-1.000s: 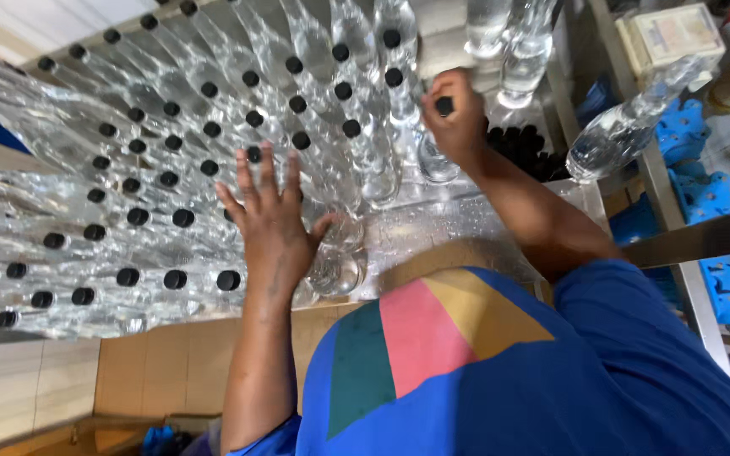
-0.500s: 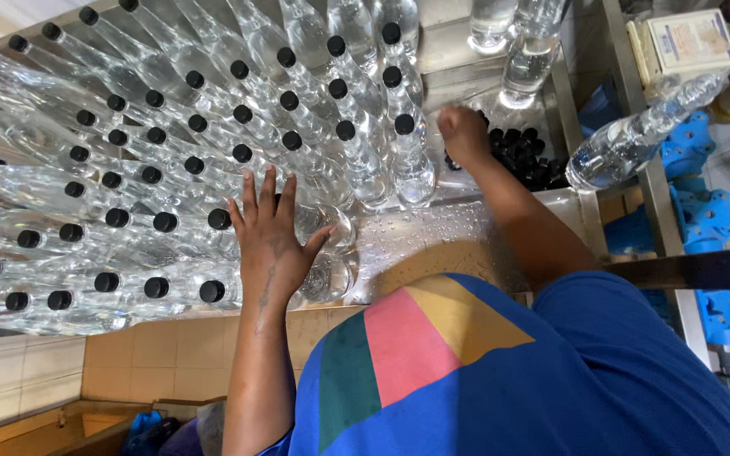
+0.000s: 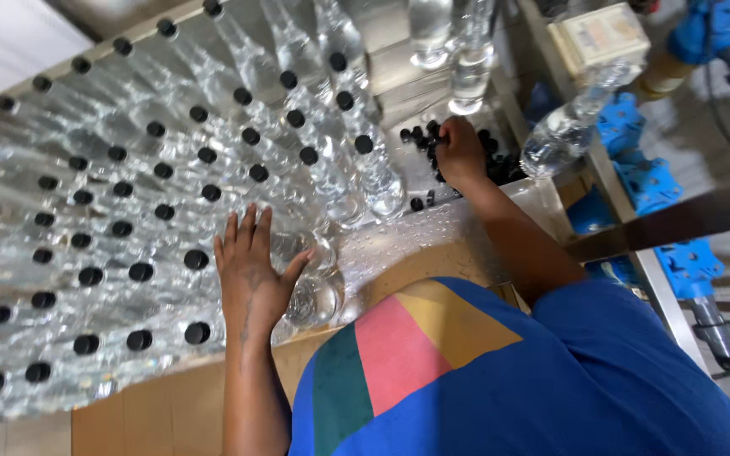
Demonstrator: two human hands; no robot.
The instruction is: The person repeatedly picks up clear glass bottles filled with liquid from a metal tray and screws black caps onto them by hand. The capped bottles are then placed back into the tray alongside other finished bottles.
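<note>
- Clear bottles (image 3: 171,194) with black caps crowd the wet metal table (image 3: 399,241).
- Left hand (image 3: 251,274), fingers spread wide, rests on uncapped bottles (image 3: 310,287) at their 3 o'clock edge.
- Right hand (image 3: 460,152) is among loose black caps (image 3: 500,165) at 1 o'clock; its grip is hidden.

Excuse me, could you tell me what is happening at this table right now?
A person in a blue shirt stands at a wet metal table packed with clear bottles wearing black caps. The left hand lies flat against two uncapped bottles at the near edge. The right hand reaches into a pile of loose black caps.
</note>
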